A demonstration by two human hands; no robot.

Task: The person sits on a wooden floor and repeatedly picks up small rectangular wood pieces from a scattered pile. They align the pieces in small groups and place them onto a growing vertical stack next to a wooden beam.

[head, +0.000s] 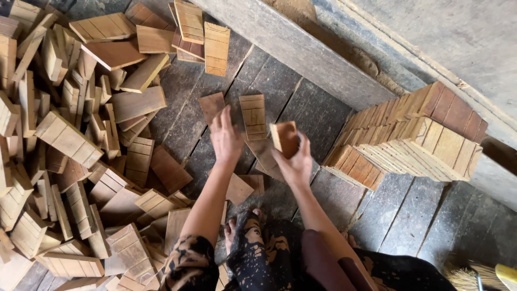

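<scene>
Gripping a small square wooden tile (284, 138) by its lower edge, the right hand (295, 161) holds it tilted up above the dark plank floor (301, 102), fingers curled around it and thumb on the near face, roughly at the middle of the floor as seen from the head camera. The left hand (225, 137) hovers just beside it, open, fingers stretched flat and together, palm down, holding nothing; it hangs over a plain brown tile (211, 105) lying flat on the planks, and whether it touches that tile cannot be told. Between the two hands lies a grooved tile (253, 116), pale with lines running across it, and another flat piece (264, 153) lies partly under the right hand. Near the person's bare foot (237, 226) a further tile (238, 188) rests on the floor. Toward the right edge of the floor stands a neat stack of tiles (409, 137), set on edge in tight rows against a long grey timber beam (301, 48). The whole left side of the floor is covered by a loose heap of tiles (75, 151), lying at all angles, some grooved face up. In the bottom right corner the bristles of a broom (474, 276) show, with a yellow part beside them
</scene>
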